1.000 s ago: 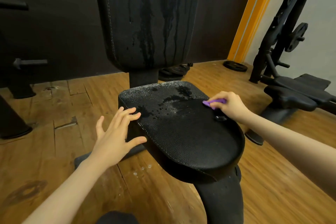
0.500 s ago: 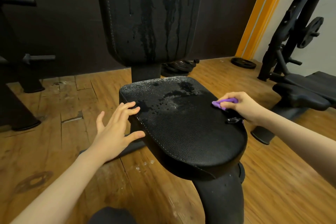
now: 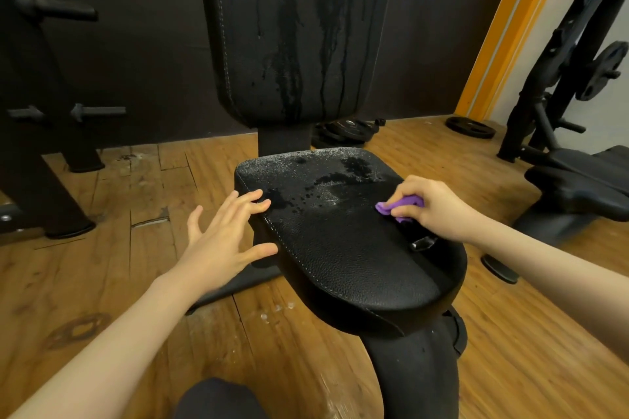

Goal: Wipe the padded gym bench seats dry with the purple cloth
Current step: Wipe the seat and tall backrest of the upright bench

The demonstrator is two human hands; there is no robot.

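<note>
R hand [image 3: 439, 207] pinches purple cloth [image 3: 400, 205] on wet seat [image 3: 340, 248]; L hand [image 3: 224, 231] spread, apparently touching seat edge.

Weight plates [image 3: 347, 130] on wooden floor [image 3: 102, 265]

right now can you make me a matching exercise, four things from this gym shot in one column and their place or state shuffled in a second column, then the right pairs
Things
1. cloth
2. left hand
3. backrest
4. weight plate

Place or state
A. flat on the floor by the orange strip
B. open, fingertips at the seat's left edge
C. upright, streaked with wet runs
D. bunched in the right hand on the seat

Pairs: 1-D, 2-B, 3-C, 4-A
</note>
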